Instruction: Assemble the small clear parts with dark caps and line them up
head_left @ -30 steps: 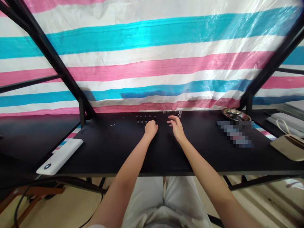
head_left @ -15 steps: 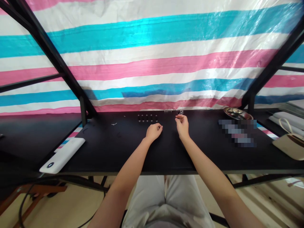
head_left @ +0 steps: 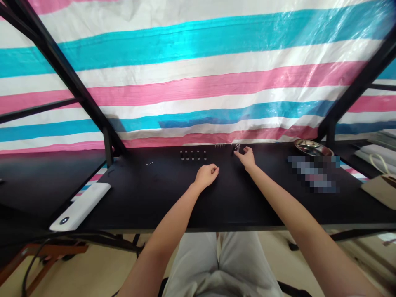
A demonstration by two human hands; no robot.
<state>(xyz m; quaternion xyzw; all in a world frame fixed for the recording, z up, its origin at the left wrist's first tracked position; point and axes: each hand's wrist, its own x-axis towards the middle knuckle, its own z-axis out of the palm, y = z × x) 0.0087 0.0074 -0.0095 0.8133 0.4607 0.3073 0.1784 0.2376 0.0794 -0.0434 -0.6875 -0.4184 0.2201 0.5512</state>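
My left hand (head_left: 206, 176) rests low over the black table (head_left: 148, 194) with its fingers curled together; whatever it may hold is hidden. Farther right, my right hand (head_left: 246, 158) has thumb and fingers apart at a small cluster of dark and shiny parts (head_left: 236, 147) near the back edge. Left of that cluster, several small silvery pieces (head_left: 220, 145) lie side by side. Several small dark cylinders with light ends (head_left: 192, 155) are lined up beyond my left hand. They are too small to name surely.
Thin white scraps (head_left: 149, 163) lie left on the table. A white device (head_left: 82, 206) sits at the left edge. To the right are a round metal dish (head_left: 314, 147), a blurred-out item (head_left: 312, 173) and a beige pouch (head_left: 380, 190). Black frame bars and a striped sheet (head_left: 198, 74) stand behind.
My right hand has shifted right, and its fingers have spread at the cluster of parts. My left hand has moved slightly right and nearer to me, still closed.
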